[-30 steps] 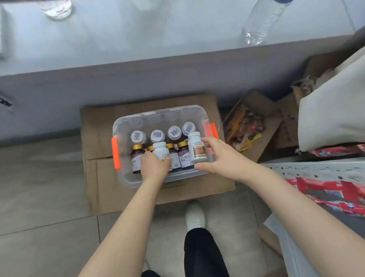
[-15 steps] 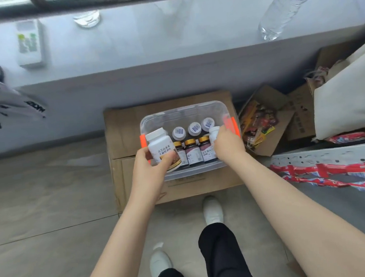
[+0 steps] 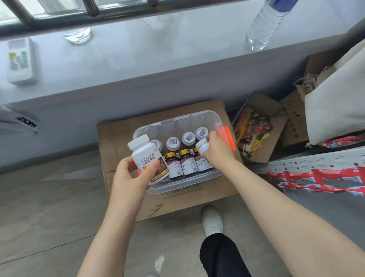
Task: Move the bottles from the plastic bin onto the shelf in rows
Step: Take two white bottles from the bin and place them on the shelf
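Observation:
A clear plastic bin with orange handles sits on a cardboard box. Inside stand dark bottles with gold caps in front and white-capped bottles behind. My left hand holds a large white bottle lifted above the bin's left front corner. Over the bin's right side, my right hand is closed around a second white bottle, mostly hidden by the fingers. The grey metal shelf lies at the right.
A window sill runs across the back with a water bottle, a remote control and a glass. Open cardboard boxes of snack packets stand right of the bin. Red packets lie on the shelf. My feet are on the tiled floor below.
My left hand has lifted the large white bottle up out of the bin. My right hand has stayed on the small white bottle at the bin's right side. The camera tilted upward.

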